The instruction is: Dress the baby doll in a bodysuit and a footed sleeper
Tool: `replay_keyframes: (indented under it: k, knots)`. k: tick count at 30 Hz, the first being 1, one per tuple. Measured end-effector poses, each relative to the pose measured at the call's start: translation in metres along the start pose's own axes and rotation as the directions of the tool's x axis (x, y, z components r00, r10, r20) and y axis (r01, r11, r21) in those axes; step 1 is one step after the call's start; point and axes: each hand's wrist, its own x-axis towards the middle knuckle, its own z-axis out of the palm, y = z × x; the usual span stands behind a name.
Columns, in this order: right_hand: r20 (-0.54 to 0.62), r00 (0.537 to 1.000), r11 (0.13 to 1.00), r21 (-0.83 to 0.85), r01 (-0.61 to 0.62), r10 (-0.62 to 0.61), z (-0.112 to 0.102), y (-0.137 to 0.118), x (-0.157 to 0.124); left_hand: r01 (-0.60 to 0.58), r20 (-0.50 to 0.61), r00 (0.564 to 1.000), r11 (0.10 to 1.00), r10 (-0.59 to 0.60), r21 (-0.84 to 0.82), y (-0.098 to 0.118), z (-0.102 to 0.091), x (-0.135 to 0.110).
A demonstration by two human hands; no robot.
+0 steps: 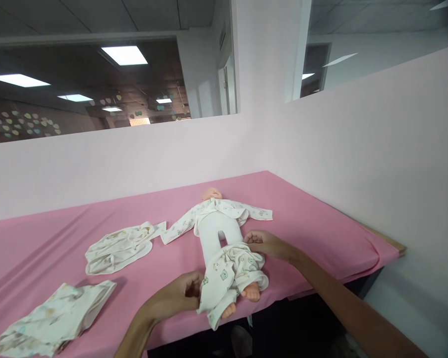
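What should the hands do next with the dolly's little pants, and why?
Probably pull the printed pants a bit further up the doll. They are bunched around its lower legs, with the thighs bare and the feet poking out. The left hand and right hand each grip the bunched cloth on its own side, so an even tug toward the waist looks likely.

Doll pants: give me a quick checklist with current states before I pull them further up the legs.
1. Left hand gripping the pants at the side of the waistband: ok.
2. Right hand gripping the opposite side: ok.
3. Both feet out of the leg openings: ok.
4. Doll flat on its back on the pink table: ok.
5. Pants untwisted under the doll: cannot tell.
6. Spare clothes apart from the doll: ok.
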Motion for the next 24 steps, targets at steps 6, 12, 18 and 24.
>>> replay_keyframes:
  k: [6,12,18,24]
  knots:
    - [-0.022,0.999,0.999,-0.021,0.027,-0.028,0.002,-0.001,-0.002,-0.022,-0.161,0.986,0.98,0.055,0.197,0.012,0.017,0.002]
    - [-0.008,1.0,0.999,-0.018,0.03,-0.03,0.001,0.011,0.0,0.012,-0.589,0.795,0.966,0.146,0.257,0.006,0.019,0.017]
    - [-0.051,0.998,0.994,-0.104,0.03,-0.036,0.008,0.02,0.0,0.143,-0.774,0.553,0.879,0.31,0.454,-0.018,0.008,0.048]
    - [-0.219,0.972,0.981,-0.189,0.043,-0.084,0.004,0.025,0.003,-0.057,-0.743,0.659,0.993,0.112,0.099,-0.031,-0.006,0.05]
